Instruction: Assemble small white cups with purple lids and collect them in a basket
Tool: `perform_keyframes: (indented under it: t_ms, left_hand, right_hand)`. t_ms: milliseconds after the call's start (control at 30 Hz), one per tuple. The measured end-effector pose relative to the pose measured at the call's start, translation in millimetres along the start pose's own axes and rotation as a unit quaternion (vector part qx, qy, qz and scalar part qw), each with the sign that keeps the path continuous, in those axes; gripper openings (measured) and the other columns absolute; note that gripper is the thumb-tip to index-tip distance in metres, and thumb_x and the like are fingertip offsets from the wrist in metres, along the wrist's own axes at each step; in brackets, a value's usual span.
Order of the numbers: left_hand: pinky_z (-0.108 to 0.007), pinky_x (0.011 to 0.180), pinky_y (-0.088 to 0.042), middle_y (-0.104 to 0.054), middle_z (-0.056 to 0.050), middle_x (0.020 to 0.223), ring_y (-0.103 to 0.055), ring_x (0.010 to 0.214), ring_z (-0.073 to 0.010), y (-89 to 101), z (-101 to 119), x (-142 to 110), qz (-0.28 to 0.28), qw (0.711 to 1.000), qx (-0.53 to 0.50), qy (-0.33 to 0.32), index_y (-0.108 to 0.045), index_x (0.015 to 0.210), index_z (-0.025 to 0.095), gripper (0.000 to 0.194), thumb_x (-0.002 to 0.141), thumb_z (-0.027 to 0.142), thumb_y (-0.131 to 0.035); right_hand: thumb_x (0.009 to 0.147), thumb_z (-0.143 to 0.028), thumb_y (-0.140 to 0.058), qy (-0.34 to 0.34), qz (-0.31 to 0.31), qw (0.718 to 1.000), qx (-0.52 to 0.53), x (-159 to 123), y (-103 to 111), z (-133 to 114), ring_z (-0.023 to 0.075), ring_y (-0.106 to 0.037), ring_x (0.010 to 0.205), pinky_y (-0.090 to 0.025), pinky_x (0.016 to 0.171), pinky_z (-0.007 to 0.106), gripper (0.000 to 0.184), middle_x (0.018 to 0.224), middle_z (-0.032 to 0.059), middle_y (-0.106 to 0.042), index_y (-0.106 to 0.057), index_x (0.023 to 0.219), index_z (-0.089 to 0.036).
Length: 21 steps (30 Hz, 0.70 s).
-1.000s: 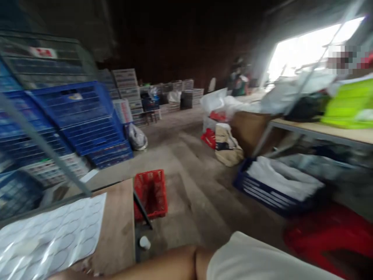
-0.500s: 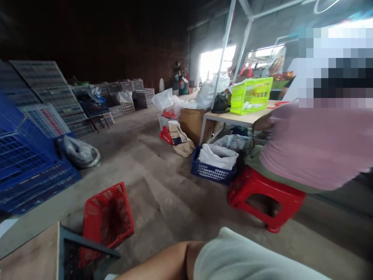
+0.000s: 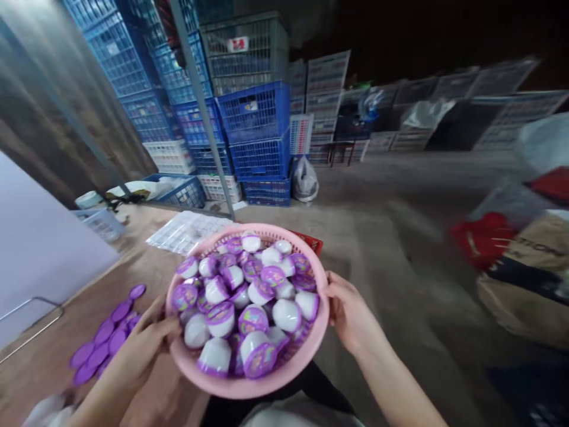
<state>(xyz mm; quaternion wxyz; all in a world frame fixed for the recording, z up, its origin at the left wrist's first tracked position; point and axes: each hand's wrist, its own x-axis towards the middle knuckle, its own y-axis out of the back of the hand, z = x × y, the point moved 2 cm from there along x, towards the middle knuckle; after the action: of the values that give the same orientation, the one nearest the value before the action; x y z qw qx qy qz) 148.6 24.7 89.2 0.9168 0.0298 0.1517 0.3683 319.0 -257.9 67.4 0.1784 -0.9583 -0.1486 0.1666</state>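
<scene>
A round pink plastic basket is held in front of me, above my lap and the table's edge. Heaped in it are many small white cups with purple printed lids. My left hand grips the basket's left rim, thumb on top and fingers partly hidden below. On the opposite side my right hand is closed around the right rim. Beside my left hand, loose flat purple discs lie in a pile on the brown tabletop.
A clear plastic tray sheet lies at the table's back. Behind a metal post rise stacked blue crates. Part of a red crate shows behind the basket. Bags, including a tan printed one, stand on the floor at right.
My view has swung left, from the seated co-worker and the red stool to the table and crate stacks. Both hands and the filled pink basket are now in view.
</scene>
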Motion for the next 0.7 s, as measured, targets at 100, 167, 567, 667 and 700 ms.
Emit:
perform_keyframes:
  t_ms: [100,167,567,667,700]
  left_hand:
    - [-0.024,0.051,-0.049,-0.072,-0.001,0.087,-0.067,0.073,-0.0219,-14.9,6.1,-5.1,-0.039,0.998,-0.023,0.041,-0.062,0.117,0.020,0.067,0.050,0.014,-0.061]
    - [-0.024,0.051,-0.050,-0.073,-0.002,0.092,-0.068,0.076,-0.0230,-27.4,10.9,1.1,-0.043,0.998,-0.021,0.039,-0.062,0.119,0.020,0.070,0.049,0.014,-0.059]
    - [-0.029,0.091,-0.056,-0.062,0.001,0.136,-0.051,0.132,-0.0297,-93.3,10.8,94.6,-0.041,0.998,-0.019,-0.036,-0.057,0.129,0.030,0.076,0.054,0.023,-0.070]
    - [-0.028,0.080,-0.059,-0.059,0.000,0.140,-0.055,0.127,-0.0325,-117.7,27.4,124.0,-0.074,0.996,0.032,-0.028,-0.054,0.134,0.031,0.079,0.057,0.028,-0.072]
    - [-0.029,0.075,-0.060,-0.060,-0.001,0.139,-0.058,0.122,-0.0333,-126.4,33.3,133.0,-0.082,0.996,0.043,-0.013,-0.053,0.135,0.031,0.080,0.057,0.030,-0.073]
  right_hand:
    - [0.050,-0.030,-0.060,-0.010,0.017,1.000,-0.001,-0.6,14.4,1.5,0.0064,-0.033,0.034,-0.020,0.031,0.019,0.018,0.042,-0.0087,-0.041,-0.050,0.062,-0.021]
    - [0.049,-0.030,-0.059,-0.019,0.033,0.999,0.004,5.0,21.5,4.1,0.0066,-0.033,0.035,-0.020,0.033,0.019,0.018,0.043,-0.0084,-0.041,-0.051,0.062,-0.021]
    - [0.048,-0.030,-0.058,-0.078,0.156,0.984,0.036,86.2,57.5,14.9,0.0107,-0.041,0.048,-0.029,0.041,0.021,0.023,0.054,-0.0073,-0.042,-0.046,0.067,-0.024]
    - [0.051,-0.031,-0.062,-0.063,0.184,0.980,0.038,103.1,71.3,-6.8,0.0108,-0.043,0.051,-0.037,0.048,0.022,0.022,0.056,-0.0070,-0.046,-0.048,0.068,-0.024]
    - [0.053,-0.031,-0.063,-0.059,0.188,0.980,0.037,106.6,76.5,-16.3,0.0107,-0.043,0.051,-0.039,0.050,0.022,0.021,0.057,-0.0070,-0.046,-0.049,0.068,-0.024]
